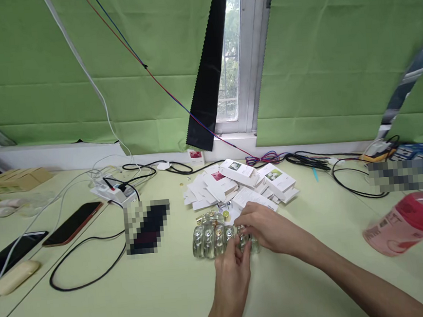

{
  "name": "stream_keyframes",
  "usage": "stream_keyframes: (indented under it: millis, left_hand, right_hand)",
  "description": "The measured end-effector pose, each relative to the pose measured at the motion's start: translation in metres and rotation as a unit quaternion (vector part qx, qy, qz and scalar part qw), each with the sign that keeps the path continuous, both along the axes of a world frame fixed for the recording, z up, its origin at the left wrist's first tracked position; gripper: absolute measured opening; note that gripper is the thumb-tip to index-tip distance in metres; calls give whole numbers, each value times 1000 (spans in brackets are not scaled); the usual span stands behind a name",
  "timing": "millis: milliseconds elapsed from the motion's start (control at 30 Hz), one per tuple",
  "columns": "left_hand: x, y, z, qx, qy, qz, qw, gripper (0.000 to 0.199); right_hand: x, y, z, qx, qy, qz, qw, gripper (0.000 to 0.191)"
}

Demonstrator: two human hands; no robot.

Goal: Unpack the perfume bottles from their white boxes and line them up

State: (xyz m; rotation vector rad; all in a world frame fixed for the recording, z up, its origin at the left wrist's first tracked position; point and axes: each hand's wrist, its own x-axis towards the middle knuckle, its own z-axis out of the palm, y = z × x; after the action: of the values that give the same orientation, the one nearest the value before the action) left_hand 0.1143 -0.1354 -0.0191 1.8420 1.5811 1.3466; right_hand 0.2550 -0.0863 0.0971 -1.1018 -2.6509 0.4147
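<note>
A row of small clear glass bottles (pixel 209 241) with metal spray necks, like perfume bottles, stands on the table in front of me. My left hand (pixel 230 267) reaches in from below, its fingers closed around a glass bottle near the right end of the row. From the right, my right hand (pixel 266 227) pinches at the top of that same bottle, and its fingers hide most of the neck. Behind the row lies another glass bottle (pixel 213 218), with a gold cap (pixel 225 214) and other small metal parts nearby.
White cartons (pixel 242 173) with small flower pictures lie heaped behind the bottles. Phones (pixel 72 223), a power strip (pixel 113 190) and a looped black cable (pixel 86 288) are at left. A pink-labelled bottle (pixel 403 224) is at right. More cables (pixel 307 160) run along the wall.
</note>
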Motion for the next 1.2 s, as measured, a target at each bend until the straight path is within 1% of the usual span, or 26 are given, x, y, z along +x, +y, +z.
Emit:
stream_keyframes:
  millis: [100, 167, 233, 333, 433, 533, 633, 667, 733, 800, 867, 933, 1033, 1067, 1133, 1200]
  left_hand:
    - [1, -1, -2, 10, 12, 2, 1000, 35]
    - [1, -2, -4, 24, 23, 6, 999, 35]
    - [1, -2, -5, 42, 34, 11, 998, 35]
    - [0, -2, -6, 55, 47, 7, 997, 31]
    - [0, -2, -5, 64, 49, 2, 997, 27]
    - [-1, -4, -4, 78, 53, 0, 996, 22]
    - [0, -6, -2, 88, 53, 0, 995, 15]
    - [0, -6, -2, 89, 51, -1, 995, 13]
    - [0, -7, -2, 90, 52, -7, 994, 13]
    - [0, -6, -1, 87, 62, -16, 994, 18]
    - [0, -7, -1, 79, 69, -20, 994, 21]
    - [-1, -7, 0, 79, 74, -24, 994, 20]
    - [2, -7, 1, 104, 84, -30, 991, 10]
    - [4, -7, 1, 115, 89, -31, 989, 11]
    - [7, -8, 1, 137, 102, -26, 985, 20]
    - [11, -8, 2, 152, 114, -16, 982, 23]
  right_hand:
    - [2, 4, 11, 19, 21, -34, 999, 18]
    - [0, 14, 12, 30, 21, -74, 997, 15]
    - [-7, 29, 6, 34, 28, -118, 992, 15]
    - [-19, 55, -10, 8, 36, -150, 988, 20]
    - [-27, 75, -26, -19, 48, -148, 988, 25]
    - [-26, 81, -29, -33, 65, -128, 989, 25]
    - [-14, 69, -20, -29, 80, -115, 990, 26]
    - [-8, 61, -16, -31, 81, -108, 990, 32]
    - [5, 43, -8, -58, 59, -117, 990, 46]
    - [16, 25, -5, -71, 40, -127, 989, 47]
    - [23, 10, -7, -69, 23, -130, 989, 42]
    - [25, 1, -12, -60, 9, -124, 990, 36]
    - [23, -5, -20, -50, 8, -123, 991, 30]
    - [22, -6, -21, -49, 10, -124, 991, 29]
    - [21, -7, -22, -48, 11, -122, 991, 30]
    - [21, -7, -21, -49, 9, -117, 992, 30]
